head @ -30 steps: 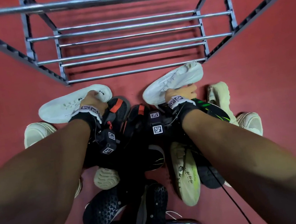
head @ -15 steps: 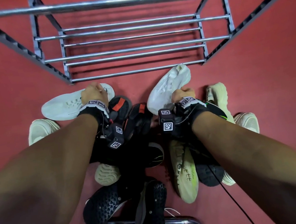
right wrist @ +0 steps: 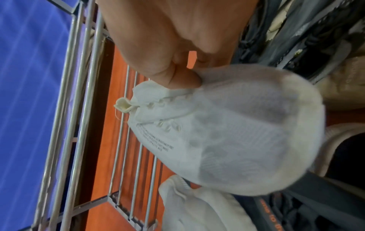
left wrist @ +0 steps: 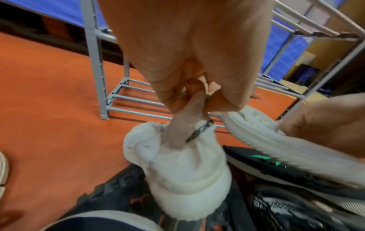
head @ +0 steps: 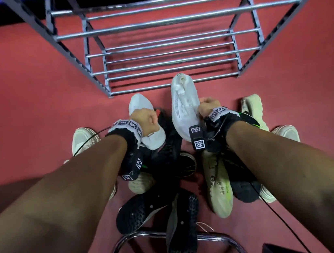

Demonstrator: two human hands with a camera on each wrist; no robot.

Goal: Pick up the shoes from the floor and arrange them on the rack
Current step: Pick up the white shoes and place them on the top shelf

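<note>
My left hand (head: 145, 120) pinches the collar of a white knit shoe (head: 140, 105), which hangs heel-down over the pile in the left wrist view (left wrist: 177, 168). My right hand (head: 208, 106) grips the second white shoe (head: 183, 107) by its opening, toe pointing at the rack. That shoe fills the right wrist view (right wrist: 227, 132), with the left one below it (right wrist: 193, 203). The grey metal rack (head: 170, 63) stands just beyond both shoes, its lowest bars near the right shoe's toe. Both shoes are lifted above the other shoes.
A pile of black shoes (head: 151, 209) and beige shoes (head: 217, 185) lies on the red floor (head: 19, 92) under my forearms. More pale shoes lie at the left (head: 83, 139) and right (head: 251, 106). A chrome stool frame (head: 216, 236) curves below.
Both white shoes went from lying sideways on the pile to lifted and turned lengthwise toward the rack. My hands drew slightly closer to me and higher.
</note>
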